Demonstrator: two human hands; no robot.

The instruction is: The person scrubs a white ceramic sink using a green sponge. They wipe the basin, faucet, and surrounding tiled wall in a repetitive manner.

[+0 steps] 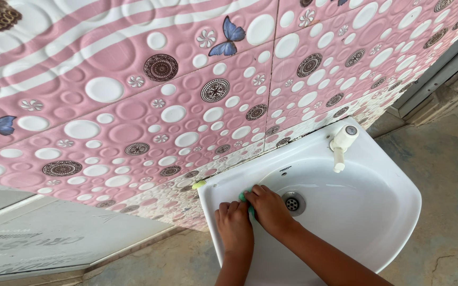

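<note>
A white wall-mounted sink [382,212] fills the lower right of the head view. My left hand [234,225] rests flat on the sink's left rim. My right hand [270,209] presses a green scrubbing sponge [244,197] against the basin's inner slope, just left of the metal drain [293,203]. Only small edges of the sponge show past my fingers. A white plastic tap [342,143] sits at the back rim of the sink.
A small yellow-green object [199,185] lies at the sink's back left corner. Pink patterned wall panels [149,100] with circles and butterflies rise behind. Bare concrete floor [446,169] lies to the right, and a pale board [38,238] lies at the lower left.
</note>
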